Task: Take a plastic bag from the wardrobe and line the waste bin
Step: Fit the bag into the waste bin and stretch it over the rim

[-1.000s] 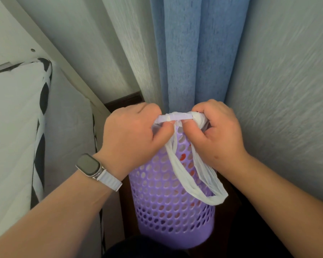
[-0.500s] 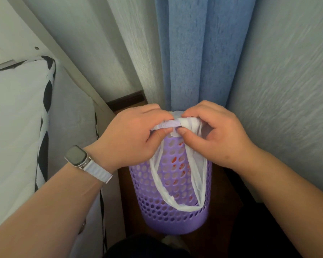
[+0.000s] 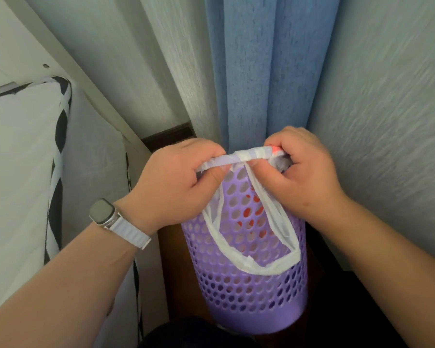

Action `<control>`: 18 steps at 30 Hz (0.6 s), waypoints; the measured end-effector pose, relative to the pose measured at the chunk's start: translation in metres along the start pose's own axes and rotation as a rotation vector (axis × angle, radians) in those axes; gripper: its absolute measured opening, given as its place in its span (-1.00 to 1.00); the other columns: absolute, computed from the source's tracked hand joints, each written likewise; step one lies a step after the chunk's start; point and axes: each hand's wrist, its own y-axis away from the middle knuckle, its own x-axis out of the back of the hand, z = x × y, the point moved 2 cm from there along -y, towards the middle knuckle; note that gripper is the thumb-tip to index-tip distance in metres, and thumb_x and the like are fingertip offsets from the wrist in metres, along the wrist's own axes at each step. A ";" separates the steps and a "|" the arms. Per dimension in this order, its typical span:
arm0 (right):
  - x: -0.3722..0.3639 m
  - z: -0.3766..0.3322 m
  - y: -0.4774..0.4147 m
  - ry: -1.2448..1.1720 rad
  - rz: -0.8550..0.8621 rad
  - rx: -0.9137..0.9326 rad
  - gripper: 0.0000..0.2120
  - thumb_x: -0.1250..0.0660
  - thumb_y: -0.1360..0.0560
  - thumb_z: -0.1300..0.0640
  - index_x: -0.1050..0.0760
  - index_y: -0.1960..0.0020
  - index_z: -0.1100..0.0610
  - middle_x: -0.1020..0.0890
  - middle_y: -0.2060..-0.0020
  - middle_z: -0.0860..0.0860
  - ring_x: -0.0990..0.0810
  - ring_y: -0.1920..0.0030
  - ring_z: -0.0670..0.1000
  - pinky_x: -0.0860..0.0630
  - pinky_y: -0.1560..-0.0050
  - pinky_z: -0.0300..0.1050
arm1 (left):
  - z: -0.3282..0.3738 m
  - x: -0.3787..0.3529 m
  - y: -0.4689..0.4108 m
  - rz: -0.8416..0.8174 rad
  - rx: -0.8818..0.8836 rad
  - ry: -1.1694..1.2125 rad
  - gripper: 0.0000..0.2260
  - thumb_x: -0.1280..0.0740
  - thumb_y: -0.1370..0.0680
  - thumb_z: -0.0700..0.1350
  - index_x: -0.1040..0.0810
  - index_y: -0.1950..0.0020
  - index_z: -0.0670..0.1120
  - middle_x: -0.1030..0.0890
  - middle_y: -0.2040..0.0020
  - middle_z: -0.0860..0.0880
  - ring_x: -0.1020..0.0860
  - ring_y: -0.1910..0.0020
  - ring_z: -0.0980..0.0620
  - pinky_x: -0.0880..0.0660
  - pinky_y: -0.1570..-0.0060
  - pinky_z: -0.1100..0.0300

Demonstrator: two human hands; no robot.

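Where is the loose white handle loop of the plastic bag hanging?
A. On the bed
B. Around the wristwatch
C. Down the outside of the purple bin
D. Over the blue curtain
C: the bag's handle loop droops against the perforated outer wall of the purple bin, below both hands.

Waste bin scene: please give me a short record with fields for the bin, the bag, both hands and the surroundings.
bin: purple bin with holes, upright on a dark floor
bag: white plastic bag folded over the near rim, one handle loop hanging down outside
left hand: left hand pinching the bag on the rim, watch on the wrist
right hand: right hand pinching the bag on the rim
behind: blue curtain
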 end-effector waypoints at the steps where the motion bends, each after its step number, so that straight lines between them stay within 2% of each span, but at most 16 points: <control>1: 0.000 -0.001 0.000 0.014 0.009 0.000 -0.74 -0.35 -0.42 -0.04 -0.49 0.22 0.17 -0.46 0.35 -0.05 -0.44 0.30 0.04 -0.41 0.24 0.13 | 0.000 0.001 0.000 -0.019 -0.009 0.038 -0.75 -0.23 -0.57 -0.04 -0.61 -0.02 -0.17 -0.61 0.15 -0.01 -0.56 0.18 0.02 -0.51 0.18 0.03; 4: -0.002 -0.003 0.002 0.033 0.014 -0.016 -0.75 -0.34 -0.41 -0.06 -0.49 0.22 0.14 -0.44 0.34 -0.10 -0.44 0.29 0.03 -0.42 0.21 0.13 | 0.004 0.003 -0.001 -0.041 -0.037 0.061 -0.68 -0.26 -0.57 -0.02 -0.58 -0.21 -0.18 -0.64 0.03 -0.07 -0.61 0.06 -0.05 -0.53 0.06 -0.01; 6: -0.004 -0.005 0.004 0.042 0.005 -0.017 -0.74 -0.34 -0.42 -0.08 -0.49 0.23 0.12 -0.44 0.34 -0.11 -0.44 0.29 0.02 -0.42 0.21 0.10 | 0.005 0.001 -0.002 -0.041 -0.043 0.015 -0.68 -0.27 -0.57 -0.02 -0.58 -0.22 -0.17 -0.63 0.05 -0.03 -0.60 0.09 -0.04 -0.53 0.08 0.01; 10: -0.009 -0.007 0.006 0.020 -0.070 0.004 -0.76 -0.39 -0.43 -0.04 -0.52 0.21 0.13 -0.51 0.34 -0.04 -0.47 0.29 0.01 -0.43 0.23 0.07 | 0.000 -0.003 -0.002 -0.076 -0.026 0.028 -0.86 -0.30 -0.56 -0.15 -0.63 -0.04 -0.14 -0.51 0.19 0.13 -0.49 0.21 0.11 -0.49 0.19 0.07; 13: -0.003 -0.002 0.000 -0.060 -0.160 0.037 -0.82 -0.44 -0.42 0.04 -0.56 0.14 0.15 -0.54 0.30 -0.01 -0.50 0.27 0.02 -0.44 0.22 0.05 | -0.004 -0.002 0.000 -0.075 -0.013 0.002 -0.89 -0.28 -0.54 -0.19 -0.61 0.06 -0.13 -0.52 0.23 0.09 -0.48 0.25 0.07 -0.48 0.24 0.03; 18: 0.008 0.004 -0.008 -0.049 -0.137 0.055 -0.72 -0.41 -0.43 -0.06 -0.59 0.08 0.17 -0.59 0.24 0.03 -0.53 0.21 0.06 -0.44 0.14 0.07 | -0.009 0.004 0.000 -0.027 0.053 0.075 -0.79 -0.21 -0.55 -0.07 -0.58 0.13 -0.15 -0.57 0.27 -0.03 -0.52 0.27 0.01 -0.46 0.26 0.02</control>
